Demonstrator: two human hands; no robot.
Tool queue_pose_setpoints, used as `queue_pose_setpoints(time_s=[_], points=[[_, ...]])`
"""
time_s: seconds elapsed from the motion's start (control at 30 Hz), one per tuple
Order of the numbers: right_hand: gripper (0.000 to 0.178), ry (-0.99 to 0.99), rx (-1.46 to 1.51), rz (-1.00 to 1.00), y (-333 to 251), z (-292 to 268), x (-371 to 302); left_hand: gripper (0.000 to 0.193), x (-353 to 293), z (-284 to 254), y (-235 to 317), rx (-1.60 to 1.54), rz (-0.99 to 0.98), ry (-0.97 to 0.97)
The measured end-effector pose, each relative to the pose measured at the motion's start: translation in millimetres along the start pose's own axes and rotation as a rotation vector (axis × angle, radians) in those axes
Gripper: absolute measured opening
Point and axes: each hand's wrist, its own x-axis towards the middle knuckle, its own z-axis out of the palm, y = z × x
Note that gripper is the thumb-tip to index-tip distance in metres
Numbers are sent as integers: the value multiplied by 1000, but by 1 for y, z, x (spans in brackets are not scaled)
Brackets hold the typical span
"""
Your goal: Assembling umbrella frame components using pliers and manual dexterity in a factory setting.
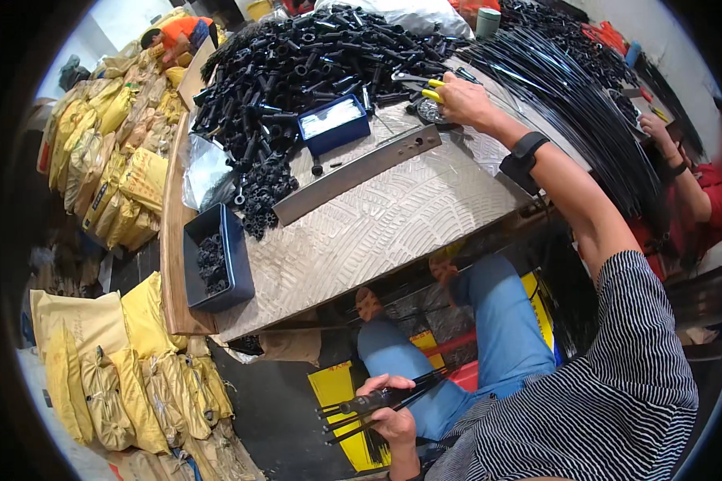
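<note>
My right hand [465, 103] reaches out over the table and is closed around pliers [434, 90] with yellow handles. Their metal jaws point left, toward the heaped black parts. Just below that hand sits a dark round object [430, 111]. Low in front of me, above my lap, my left hand [394, 418] grips a bundle of thin black rods [346, 433] together with a thicker black tube-like part [369, 401]. The bundle's ends stick out to the left, and the fingers hide part of it.
A large heap of black parts [297, 68] covers the table's [393, 208] far side. Long black rods [569, 104] lie right. A metal bar [361, 174], blue box [334, 126] and blue bin [241, 272] stand nearer. Yellow sacks [112, 152] fill the left; co-workers are far left and right.
</note>
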Motion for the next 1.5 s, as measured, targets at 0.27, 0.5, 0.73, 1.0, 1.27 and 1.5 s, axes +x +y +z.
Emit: queue_pose_setpoints(time_s=[0.27,0.5,0.73,1.0,1.27,1.5], points=[[25,97,116,15,8,-10,-12,61,1,0,15,-42,17,-51],[33,-15,72,49,11,-8,-22,62,-14,6,43,-33,26,-135],[23,-95,1209,50,-58,-69,-133,65,-27,10,48,-73,-68,-127],[11,-161,2087,-216,-159,-83,-312,63,-24,34,62,8,-75,-490],[14,-42,1977,-358,-163,-76,-315,67,-36,33,63,-3,-103,-456],[16,-9,1795,-394,-159,-72,-316,66,-37,31,59,-37,-117,-426]])
